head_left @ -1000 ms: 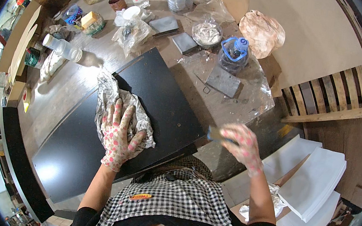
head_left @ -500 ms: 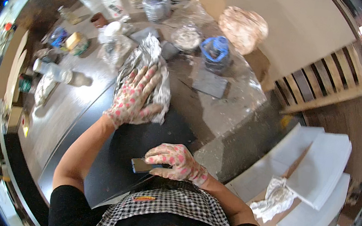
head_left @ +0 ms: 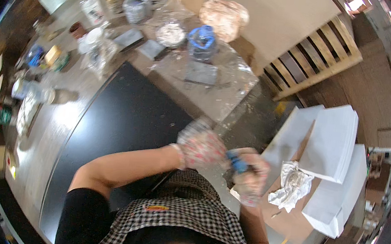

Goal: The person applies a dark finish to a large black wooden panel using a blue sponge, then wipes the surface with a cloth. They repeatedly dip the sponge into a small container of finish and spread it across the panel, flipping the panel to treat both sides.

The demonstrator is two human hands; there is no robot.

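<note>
My left hand [head_left: 201,146], in a pink-dotted glove, is at the near edge of a large black panel [head_left: 129,109]. Motion smears its fingers, and I cannot make out whether it holds anything. Just to its right, my gloved right hand [head_left: 250,179] is closed round a small blue block [head_left: 237,161]. The block sits between the two hands, beyond the panel's right edge. Whether the left fingers touch it is blurred.
Bottles, bags, a blue-rimmed container [head_left: 201,43] and grey slabs [head_left: 201,73] stand along the table's far side. White sheets [head_left: 330,142] and a crumpled white cloth [head_left: 293,185] lie at right. A slatted wooden pallet [head_left: 309,58] leans against the wall behind.
My left hand has left the crumpled silver sheet's spot and come near and right; the sheet no longer shows on the panel. My right hand has moved right with the block. The view has shifted.
</note>
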